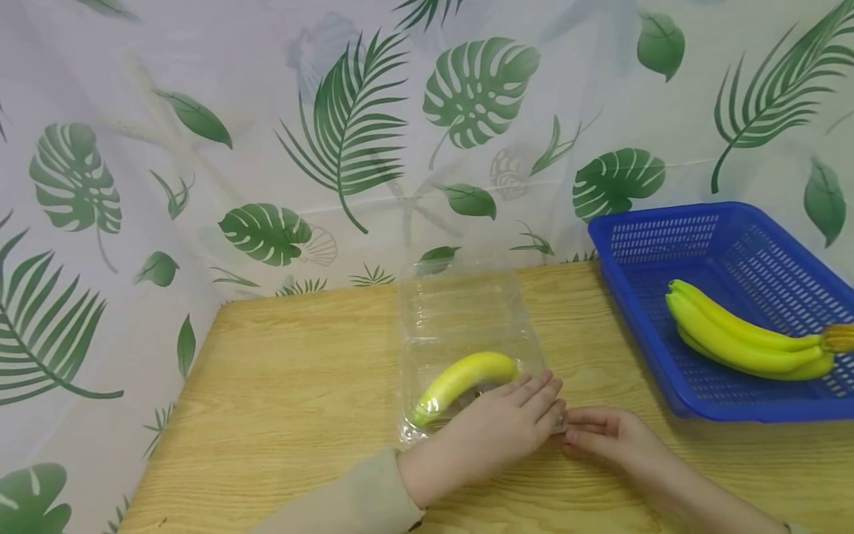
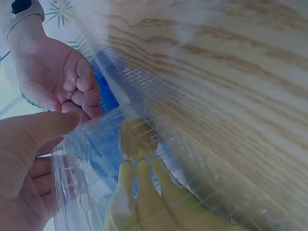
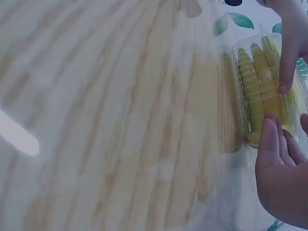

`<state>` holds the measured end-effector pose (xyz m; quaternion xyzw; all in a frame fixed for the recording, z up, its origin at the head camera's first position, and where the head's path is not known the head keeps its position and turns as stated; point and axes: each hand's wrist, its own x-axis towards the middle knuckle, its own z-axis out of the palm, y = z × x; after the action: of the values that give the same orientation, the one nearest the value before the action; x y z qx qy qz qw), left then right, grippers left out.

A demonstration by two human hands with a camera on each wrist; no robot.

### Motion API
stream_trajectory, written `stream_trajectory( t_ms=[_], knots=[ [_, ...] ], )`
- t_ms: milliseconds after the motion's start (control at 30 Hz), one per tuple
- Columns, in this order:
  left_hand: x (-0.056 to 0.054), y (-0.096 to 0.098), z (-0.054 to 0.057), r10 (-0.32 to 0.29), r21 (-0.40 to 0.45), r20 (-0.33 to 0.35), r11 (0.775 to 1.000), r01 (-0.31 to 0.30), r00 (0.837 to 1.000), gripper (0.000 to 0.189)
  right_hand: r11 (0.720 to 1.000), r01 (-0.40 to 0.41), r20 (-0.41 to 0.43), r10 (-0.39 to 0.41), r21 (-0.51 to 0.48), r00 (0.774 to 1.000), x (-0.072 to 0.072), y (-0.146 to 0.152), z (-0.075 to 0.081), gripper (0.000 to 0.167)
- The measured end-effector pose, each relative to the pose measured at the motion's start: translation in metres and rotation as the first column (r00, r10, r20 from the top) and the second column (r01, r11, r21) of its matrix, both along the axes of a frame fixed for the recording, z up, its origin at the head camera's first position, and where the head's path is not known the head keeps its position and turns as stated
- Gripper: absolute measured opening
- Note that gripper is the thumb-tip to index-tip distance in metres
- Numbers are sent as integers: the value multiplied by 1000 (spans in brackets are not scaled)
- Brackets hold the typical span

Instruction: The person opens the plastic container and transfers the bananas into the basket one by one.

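A clear plastic clamshell box (image 1: 410,371) lies on the table in the head view, its lid (image 1: 460,304) open towards the back wall. A yellow banana (image 1: 467,374) shows in its base; in the wrist views several bananas (image 2: 149,197) joined at a brown crown (image 2: 138,139) show through the plastic. My left hand (image 1: 490,426) reaches across the front right of the box, hiding part of it, with its thumb (image 2: 53,126) at the edge and fingers on the other side. My right hand (image 1: 610,437) pinches around the box's near right corner.
A blue plastic basket (image 1: 634,311) stands on the right of the wooden table (image 1: 300,386). Another bunch of bananas (image 1: 740,334) lies in it. A white sheet with green leaf prints (image 1: 347,126) hangs behind and to the left.
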<state>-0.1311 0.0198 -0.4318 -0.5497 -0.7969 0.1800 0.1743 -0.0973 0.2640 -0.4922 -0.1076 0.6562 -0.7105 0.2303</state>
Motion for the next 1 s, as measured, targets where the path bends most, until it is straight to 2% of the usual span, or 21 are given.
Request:
stream_trajectory(
  t_ms=[100, 333, 733, 1000],
  knots=[
    [-1, -1, 1, -9, 13, -12, 1000, 10, 1000, 39, 995, -21, 22, 24, -98, 999, 0, 0, -2, 27],
    [-3, -2, 0, -34, 67, -41, 997, 37, 999, 35, 975, -58, 51, 71, -217, 996, 0, -2, -3, 37],
    [-4, 2, 1, -33, 85, -67, 996, 39, 997, 30, 975, -36, 122, 64, -221, 990, -1, -2, -6, 35],
    [-5, 3, -3, -39, 101, -96, 994, 49, 995, 28, 962, -42, 141, 83, -270, 987, -2, -1, -9, 37]
  ],
)
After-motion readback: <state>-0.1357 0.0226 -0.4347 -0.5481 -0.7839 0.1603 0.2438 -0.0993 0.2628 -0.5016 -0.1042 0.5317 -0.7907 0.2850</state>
